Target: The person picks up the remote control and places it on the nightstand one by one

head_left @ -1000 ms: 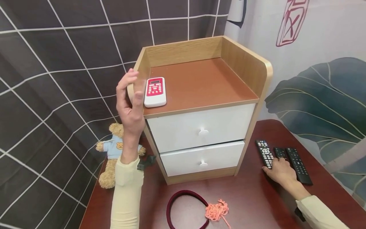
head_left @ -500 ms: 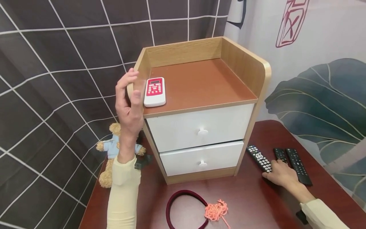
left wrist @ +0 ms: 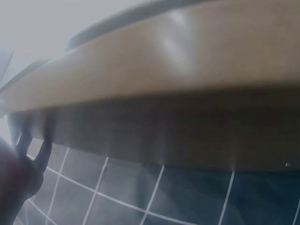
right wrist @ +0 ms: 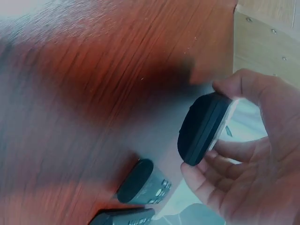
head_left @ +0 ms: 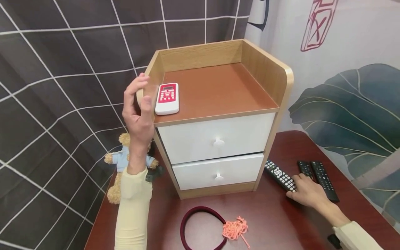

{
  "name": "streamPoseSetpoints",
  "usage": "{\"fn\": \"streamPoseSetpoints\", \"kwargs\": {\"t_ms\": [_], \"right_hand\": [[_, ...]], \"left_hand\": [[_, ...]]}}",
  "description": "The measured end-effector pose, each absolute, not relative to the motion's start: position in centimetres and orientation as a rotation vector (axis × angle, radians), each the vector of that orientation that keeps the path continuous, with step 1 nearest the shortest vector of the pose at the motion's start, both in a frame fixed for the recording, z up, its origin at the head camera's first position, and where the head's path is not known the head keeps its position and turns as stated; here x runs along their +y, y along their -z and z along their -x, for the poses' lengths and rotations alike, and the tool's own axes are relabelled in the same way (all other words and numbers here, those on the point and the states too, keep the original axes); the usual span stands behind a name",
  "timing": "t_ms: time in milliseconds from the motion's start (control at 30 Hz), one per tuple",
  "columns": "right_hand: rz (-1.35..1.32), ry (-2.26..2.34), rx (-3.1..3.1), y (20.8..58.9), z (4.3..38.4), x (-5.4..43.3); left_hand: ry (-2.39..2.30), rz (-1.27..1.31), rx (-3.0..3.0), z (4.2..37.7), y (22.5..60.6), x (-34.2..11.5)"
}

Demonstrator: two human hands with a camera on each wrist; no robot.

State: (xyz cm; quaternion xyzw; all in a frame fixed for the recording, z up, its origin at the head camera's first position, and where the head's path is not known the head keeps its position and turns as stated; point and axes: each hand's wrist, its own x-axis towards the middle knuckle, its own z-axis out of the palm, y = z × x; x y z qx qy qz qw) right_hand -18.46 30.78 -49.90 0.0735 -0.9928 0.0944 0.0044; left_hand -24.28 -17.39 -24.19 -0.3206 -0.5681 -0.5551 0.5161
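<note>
My left hand (head_left: 137, 118) holds the left side panel of a small wooden cabinet (head_left: 215, 117), fingers on its outer face and thumb by its front edge. In the left wrist view, fingers (left wrist: 43, 154) reach the panel's outer side. Close to that hand, a white and red remote control (head_left: 167, 99) lies on the cabinet's brown top. At the right, my right hand (head_left: 307, 191) pinches the near end of a black remote control with white buttons (head_left: 278, 173). The right wrist view shows this remote's dark end (right wrist: 201, 126) between thumb and fingers, tilted over the table.
Two more black remotes, a short one (head_left: 304, 168) and a long one (head_left: 325, 180), lie beside my right hand. A maroon headband (head_left: 183, 229) and coral yarn (head_left: 234, 228) lie in front of the cabinet. A teddy bear (head_left: 120, 161) sits behind my left arm.
The far end of the held remote has swung left, towards the cabinet's lower right corner. My right hand stays almost in place; the left hand keeps its place on the panel.
</note>
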Motion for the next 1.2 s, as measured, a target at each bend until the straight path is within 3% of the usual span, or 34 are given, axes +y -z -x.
{"fn": "streamPoseSetpoints", "kwargs": {"t_ms": [567,933,1200], "right_hand": [[-0.482,-0.24,-3.259,50.0,14.6,34.7],[-0.668,-0.195,-3.204,49.4,12.8,33.0],[-1.114,-0.166,-3.02,48.6,12.2,31.0]], "left_hand": [[1.322,0.781,-1.329,24.6,24.7,-17.0],[1.32,0.775,-1.326,24.6,24.4,-17.3],[1.29,0.786,-1.332,24.8,24.6,-17.2]]}}
